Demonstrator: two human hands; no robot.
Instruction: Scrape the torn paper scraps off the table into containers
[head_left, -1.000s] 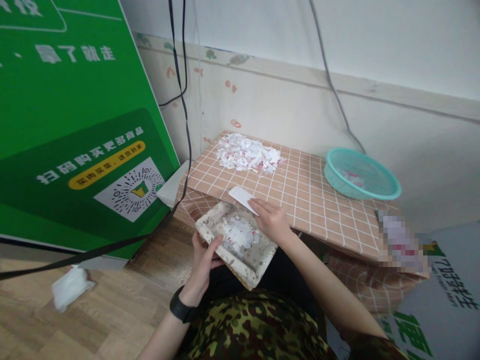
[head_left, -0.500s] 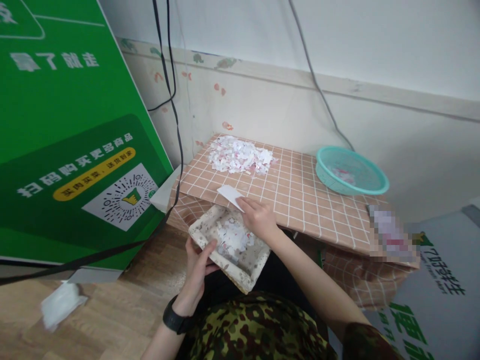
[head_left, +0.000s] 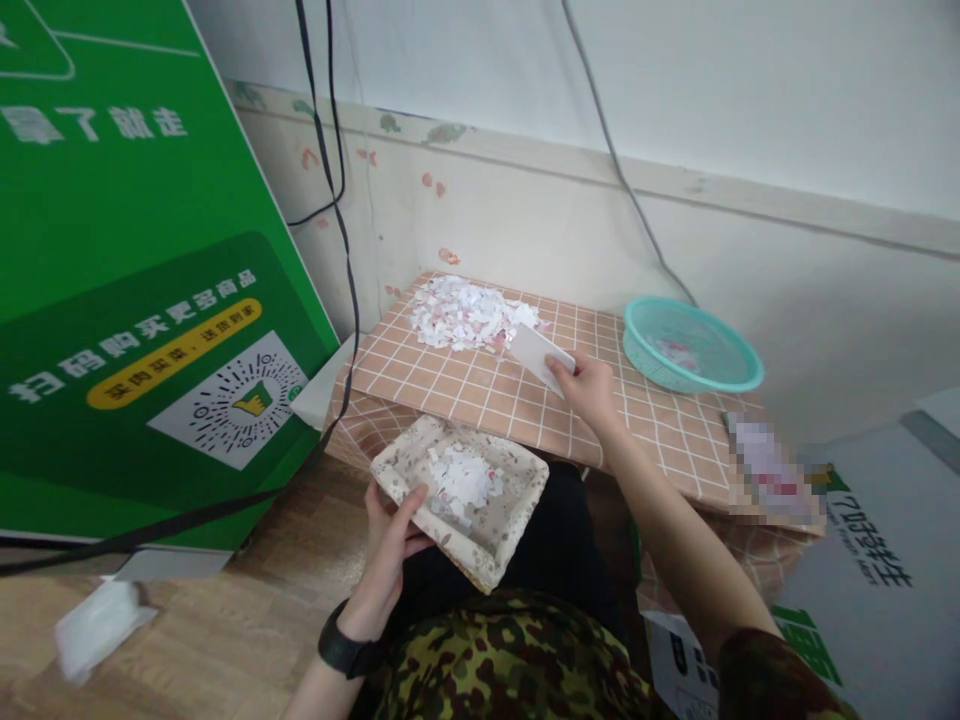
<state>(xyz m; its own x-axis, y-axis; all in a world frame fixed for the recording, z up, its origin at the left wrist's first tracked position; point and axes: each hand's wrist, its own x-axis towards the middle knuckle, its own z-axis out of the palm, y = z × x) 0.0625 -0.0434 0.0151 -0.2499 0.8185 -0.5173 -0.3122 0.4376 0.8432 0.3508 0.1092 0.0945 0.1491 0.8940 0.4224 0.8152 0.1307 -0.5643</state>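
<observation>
My left hand (head_left: 391,530) grips the near left edge of a shallow, speckled off-white tray (head_left: 517,490), thumb over the rim. Inside the tray lies a small heap of white paper scraps (head_left: 465,480). In my right hand (head_left: 587,385), pinched between thumb and fingers, is a flat white card (head_left: 536,352). The card is over the table, its far end at the right side of a larger pile of torn paper scraps (head_left: 465,312). The tray is held below the table's front edge, in front of my body.
A brown checked cloth covers the table (head_left: 480,385). A turquoise plastic basket (head_left: 690,345) with scraps inside stands at its right. Black cables (head_left: 341,215) hang at the left beside a green printed panel (head_left: 150,250). A white bag (head_left: 101,625) lies on the floor.
My right hand has moved right and away from me, taking the card from above the tray to the paper pile's edge. The tray stays in my left hand, nearly where it was.
</observation>
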